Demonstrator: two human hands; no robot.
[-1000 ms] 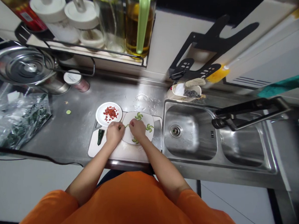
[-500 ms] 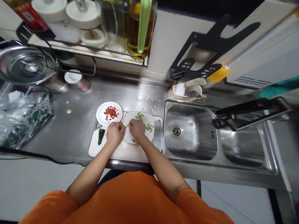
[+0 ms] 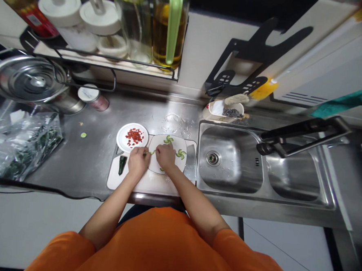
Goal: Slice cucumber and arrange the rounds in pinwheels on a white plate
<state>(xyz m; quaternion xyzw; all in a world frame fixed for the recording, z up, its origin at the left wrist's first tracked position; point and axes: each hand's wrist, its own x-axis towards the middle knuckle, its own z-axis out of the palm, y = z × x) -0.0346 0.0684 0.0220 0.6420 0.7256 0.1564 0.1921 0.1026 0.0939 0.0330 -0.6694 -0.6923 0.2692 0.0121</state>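
Observation:
My left hand (image 3: 138,162) is closed at the left rim of a white squarish plate (image 3: 168,167), with a bit of green cucumber showing at its fingertips. Over the same plate, my right hand (image 3: 165,157) is bent in a pinch; what its fingertips hold is too small to make out. Between the two hands lies a thin cucumber slice (image 3: 152,152). Fanned cucumber slices (image 3: 180,154) sit near the plate's right rim, another fan (image 3: 168,139) at its far rim. A dark green cucumber piece (image 3: 122,164) rests on the white cutting board (image 3: 113,180), left of my left hand.
A round white plate (image 3: 121,140) holds chopped red bits. A knife blade (image 3: 191,160) lies along the board's right side, beside the steel sink (image 3: 230,181). Plastic bags of greens (image 3: 36,147) and a lidded pot (image 3: 34,79) stand left. Bottles and jars fill a rack (image 3: 112,61) above.
Both hands stay nearly in place over the plate's left part, with only a slight shift of the fingers. The plates, slices and board are unchanged.

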